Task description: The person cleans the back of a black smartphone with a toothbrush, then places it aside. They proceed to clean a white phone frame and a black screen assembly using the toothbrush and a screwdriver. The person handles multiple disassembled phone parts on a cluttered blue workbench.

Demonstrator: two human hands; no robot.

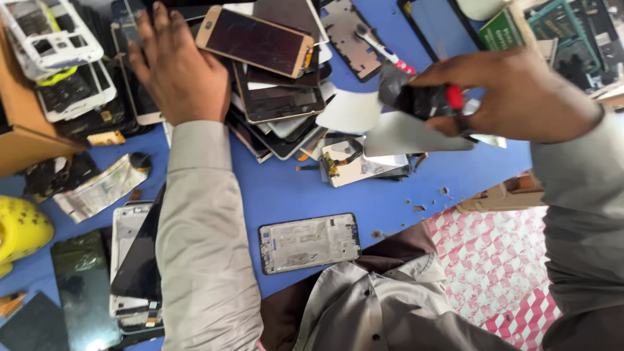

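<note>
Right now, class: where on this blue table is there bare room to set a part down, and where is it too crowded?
Bare blue table lies between the grey left sleeve, the silver phone frame and the loose phone back; a smaller debris-flecked strip runs right of that frame. The stack of phones under the left hand is crowded, as is the far-left edge.

Long grey sleeves on both arms, grey buttoned collared shirt, bare hands (179, 68)

Left hand (177, 68) flat, palm down, arm outstretched; right hand (513, 97) fingers pinched.
</note>
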